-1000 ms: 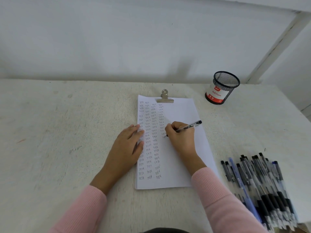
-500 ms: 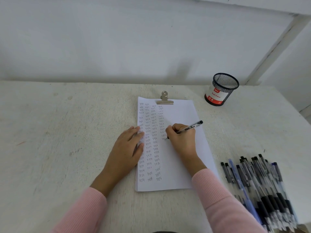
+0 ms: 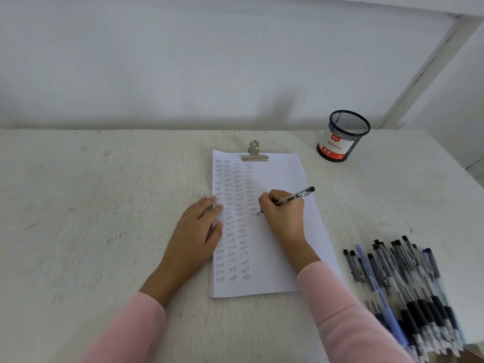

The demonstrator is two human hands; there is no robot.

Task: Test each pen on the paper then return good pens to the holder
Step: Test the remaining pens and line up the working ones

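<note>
A white paper (image 3: 277, 252) lies on the table under a metal clip (image 3: 254, 153), with columns of small handwritten words down its left half. My right hand (image 3: 284, 213) grips a clear black-tipped pen (image 3: 298, 196), its tip touching the paper at the foot of the fourth column. My left hand (image 3: 197, 229) rests flat on the paper's left edge, fingers straight. A black mesh holder (image 3: 343, 136) with a red and white label stands at the back right; no pens show inside it. A heap of several pens (image 3: 403, 289) lies at the right.
The rough white table (image 3: 104, 205) runs to a white wall at the back. A white post (image 3: 429, 66) slants up at the far right. The table's right edge falls away just past the pen heap.
My right hand has moved the pen tip slightly down the fourth column as it writes. My left hand has stayed in place on the paper.
</note>
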